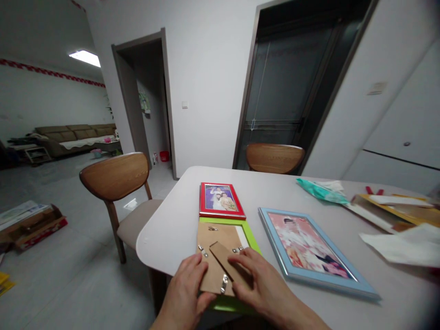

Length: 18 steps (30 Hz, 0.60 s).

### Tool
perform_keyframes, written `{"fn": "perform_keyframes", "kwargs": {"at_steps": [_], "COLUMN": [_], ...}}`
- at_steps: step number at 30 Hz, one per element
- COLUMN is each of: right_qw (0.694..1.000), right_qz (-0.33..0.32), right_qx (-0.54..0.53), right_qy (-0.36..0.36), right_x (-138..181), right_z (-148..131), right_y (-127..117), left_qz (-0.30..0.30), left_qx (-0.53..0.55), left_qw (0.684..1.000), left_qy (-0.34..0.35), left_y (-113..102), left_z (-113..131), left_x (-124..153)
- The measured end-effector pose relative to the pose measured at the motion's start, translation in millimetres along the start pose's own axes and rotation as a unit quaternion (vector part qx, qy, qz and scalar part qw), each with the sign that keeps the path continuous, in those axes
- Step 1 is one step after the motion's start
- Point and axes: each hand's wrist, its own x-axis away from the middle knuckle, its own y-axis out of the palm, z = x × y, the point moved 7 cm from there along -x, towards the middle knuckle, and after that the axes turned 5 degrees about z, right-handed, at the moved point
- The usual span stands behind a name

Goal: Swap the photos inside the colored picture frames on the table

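A green picture frame [253, 239] lies face down at the table's near edge. Over it is a brown backing board [220, 234] with several metal clips and a stand leg [220, 252]. The board sits askew, shifted left, and a white strip [241, 236] shows at its upper right. My left hand [187, 288] is closed on the board's left edge, thumb at the near corner. Closed on the board's right side is my right hand [264, 286], its fingers by the stand leg and a clip. The frame's near part is partly hidden by my hands.
A red picture frame [240, 210] touches the green frame's far end. To the right lies a blue picture frame [271, 238], face up. Farther right are a teal plastic wrapper [321, 191], white paper [404, 243] and yellow packaging [395, 206]. Wooden chairs [117, 176] stand around the table [165, 238].
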Motion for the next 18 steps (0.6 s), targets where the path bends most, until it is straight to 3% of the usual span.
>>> {"fn": "perform_keyframes", "kwargs": {"at_steps": [5,11,18], "right_qw": [0.999,0.993,0.991], "right_qz": [0.002,0.037,0.039], "right_qx": [0.031,0.11,0.123], "right_qy": [0.016,-0.012,-0.039], "right_x": [11,9,9], "right_z": [33,37,30], "right_y": [-7,2,5], "left_qz": [-0.072,-0.097,-0.152], "left_qx": [0.028,-0.007,0.009], "left_qw": [0.997,0.994,0.988], "left_qy": [-0.027,-0.039,0.0], "left_y": [30,33,34], "left_z": [16,16,22], "left_x": [-9,-14,-2]}}
